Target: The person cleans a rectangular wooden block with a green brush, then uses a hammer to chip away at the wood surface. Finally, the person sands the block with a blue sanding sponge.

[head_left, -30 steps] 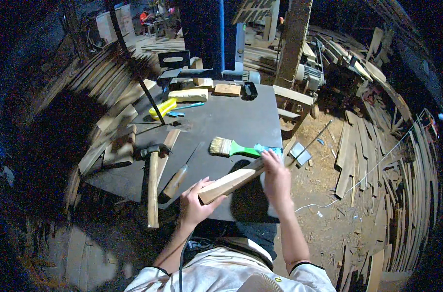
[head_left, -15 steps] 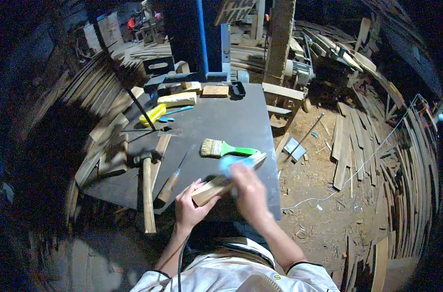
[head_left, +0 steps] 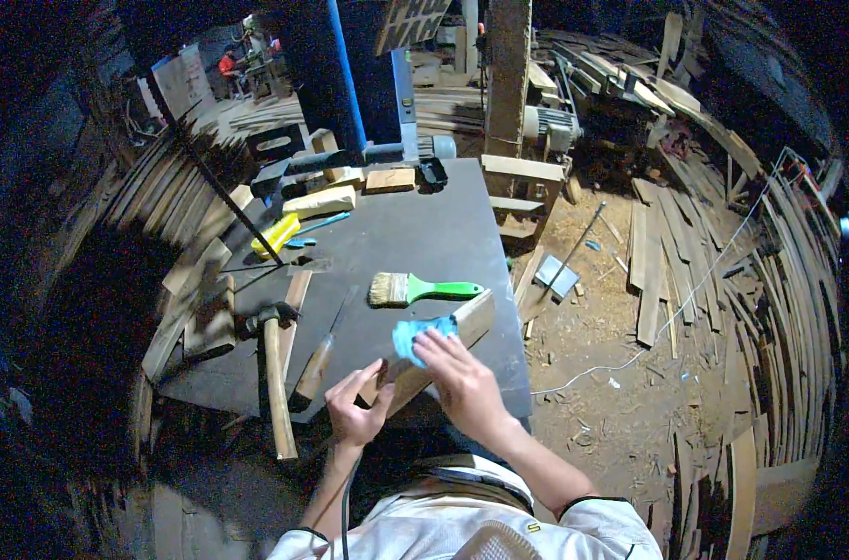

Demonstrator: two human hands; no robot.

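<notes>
A pale wooden block [head_left: 473,320] lies slanted at the near edge of the dark table [head_left: 443,224]. My left hand [head_left: 354,408] grips its lower left end between thumb and fingers. On the block's upper face, my right hand [head_left: 462,378] presses a thin light-blue sheet [head_left: 411,338], perhaps sandpaper or cloth; its exact kind is unclear. The fingers lie over the sheet and hide part of the wood. Just beyond is a paintbrush [head_left: 424,290] with a green handle. Left of my left hand lies a wooden-handled chisel [head_left: 317,367], then a hammer [head_left: 277,383].
A thin dark blade [head_left: 210,177] slants down to the table's left side. Near it are a yellow brush [head_left: 275,237] and wood pieces [head_left: 319,202]. Planks [head_left: 656,271] and shavings cover the floor at right, where a dustpan [head_left: 557,277] stands and a white cable [head_left: 597,370] runs.
My right hand and the blue sheet have slid down-left along the block toward my left hand. My left hand's fingers have shifted at the block's end. The whole view has moved slightly.
</notes>
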